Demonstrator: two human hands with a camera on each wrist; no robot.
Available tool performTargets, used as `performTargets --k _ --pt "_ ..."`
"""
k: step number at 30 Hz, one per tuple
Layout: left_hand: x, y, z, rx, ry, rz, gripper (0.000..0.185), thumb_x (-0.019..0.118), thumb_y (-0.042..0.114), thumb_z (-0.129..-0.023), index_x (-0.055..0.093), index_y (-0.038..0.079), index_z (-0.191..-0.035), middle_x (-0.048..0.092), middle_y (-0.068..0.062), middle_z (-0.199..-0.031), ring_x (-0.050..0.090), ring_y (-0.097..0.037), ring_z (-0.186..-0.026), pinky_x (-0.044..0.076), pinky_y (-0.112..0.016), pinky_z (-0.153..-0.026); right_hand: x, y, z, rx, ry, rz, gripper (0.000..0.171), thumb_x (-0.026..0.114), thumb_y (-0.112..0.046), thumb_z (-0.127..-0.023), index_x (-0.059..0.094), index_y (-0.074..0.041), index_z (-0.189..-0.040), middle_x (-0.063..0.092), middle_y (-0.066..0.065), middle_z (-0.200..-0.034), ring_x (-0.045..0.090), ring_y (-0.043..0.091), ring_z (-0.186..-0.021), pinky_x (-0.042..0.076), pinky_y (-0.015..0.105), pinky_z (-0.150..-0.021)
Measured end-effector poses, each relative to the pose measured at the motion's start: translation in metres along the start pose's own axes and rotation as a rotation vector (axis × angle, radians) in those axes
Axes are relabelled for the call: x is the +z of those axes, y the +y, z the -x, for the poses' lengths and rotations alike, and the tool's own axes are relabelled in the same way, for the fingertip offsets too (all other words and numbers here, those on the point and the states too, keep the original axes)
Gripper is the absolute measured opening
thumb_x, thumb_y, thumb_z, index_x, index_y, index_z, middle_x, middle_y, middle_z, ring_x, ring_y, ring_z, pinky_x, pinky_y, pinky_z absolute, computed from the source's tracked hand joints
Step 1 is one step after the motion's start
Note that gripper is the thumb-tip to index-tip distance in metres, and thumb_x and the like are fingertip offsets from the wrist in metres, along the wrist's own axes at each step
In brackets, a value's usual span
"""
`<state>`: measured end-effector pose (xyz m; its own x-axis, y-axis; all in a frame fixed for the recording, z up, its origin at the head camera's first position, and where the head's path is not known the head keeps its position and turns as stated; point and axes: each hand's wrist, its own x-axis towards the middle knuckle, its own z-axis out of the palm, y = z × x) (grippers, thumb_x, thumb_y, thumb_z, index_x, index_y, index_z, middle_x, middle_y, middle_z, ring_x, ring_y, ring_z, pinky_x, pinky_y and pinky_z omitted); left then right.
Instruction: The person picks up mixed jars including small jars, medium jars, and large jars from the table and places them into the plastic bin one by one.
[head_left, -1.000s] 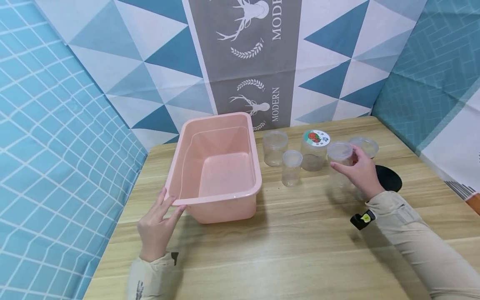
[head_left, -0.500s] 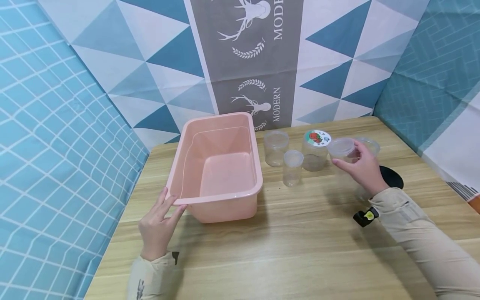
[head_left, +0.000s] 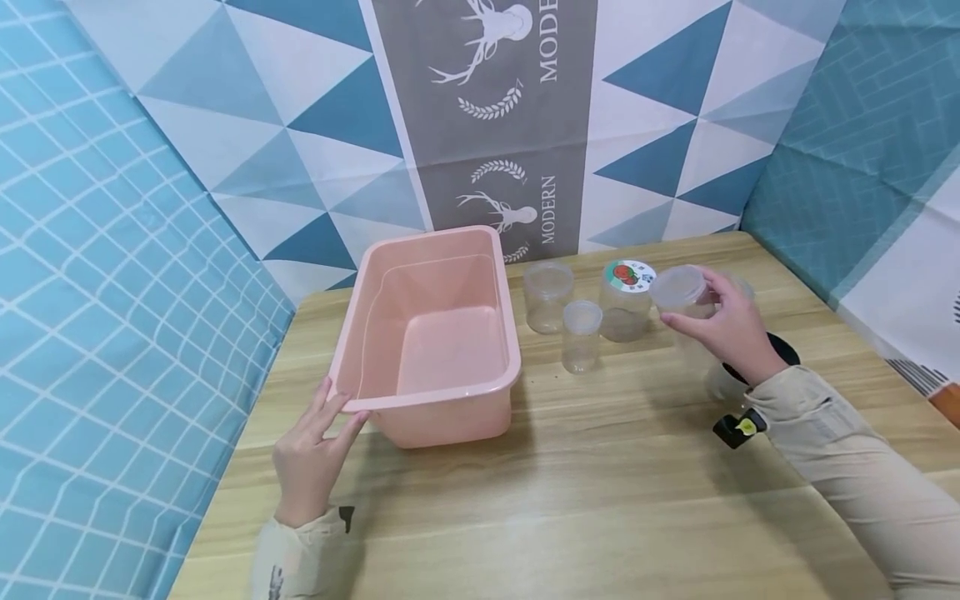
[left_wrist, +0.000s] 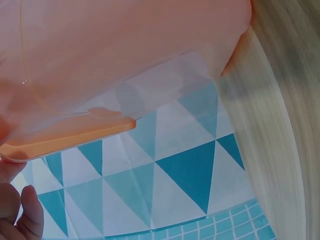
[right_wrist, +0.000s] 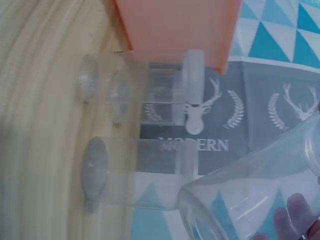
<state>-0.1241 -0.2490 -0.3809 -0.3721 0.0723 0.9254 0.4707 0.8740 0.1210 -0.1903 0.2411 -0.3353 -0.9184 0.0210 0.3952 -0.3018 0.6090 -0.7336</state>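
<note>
Right hand [head_left: 731, 329] has its fingers wrapped round a clear plastic lidded jar [head_left: 681, 293], lifted just off the wooden bench [head_left: 600, 467] beside three more jars. Left hand [head_left: 311, 462], fingers straight, rests against the pink plastic tub's [head_left: 438, 333] near rim.

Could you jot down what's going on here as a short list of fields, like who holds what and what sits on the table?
Left hand: straight fingers rest on the near corner rim of the pink tub.
Right hand: holds a clear lidded jar, tilted, off the table.
Standing nearby: three clear jars, one with a red-printed label lid.
Tub contents: nothing visible.
</note>
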Motion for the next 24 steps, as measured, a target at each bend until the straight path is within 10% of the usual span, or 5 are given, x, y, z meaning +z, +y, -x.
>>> performTargets --k 24 --pt "0.004 0.000 0.006 -0.055 0.030 0.057 0.058 0.062 0.053 -0.087 0.074 -0.003 -0.088 0.066 -0.025 -0.105 0.051 -0.026 -0.035 0.032 -0.027 -0.037 -0.012 -0.016 -0.011 -0.058 -0.075 0.112 0.066 0.078 -0.020 -0.080 0.047 0.005 -0.133 0.050 0.028 -0.114 0.047 0.043 -0.101 0.040 0.057 -0.076"
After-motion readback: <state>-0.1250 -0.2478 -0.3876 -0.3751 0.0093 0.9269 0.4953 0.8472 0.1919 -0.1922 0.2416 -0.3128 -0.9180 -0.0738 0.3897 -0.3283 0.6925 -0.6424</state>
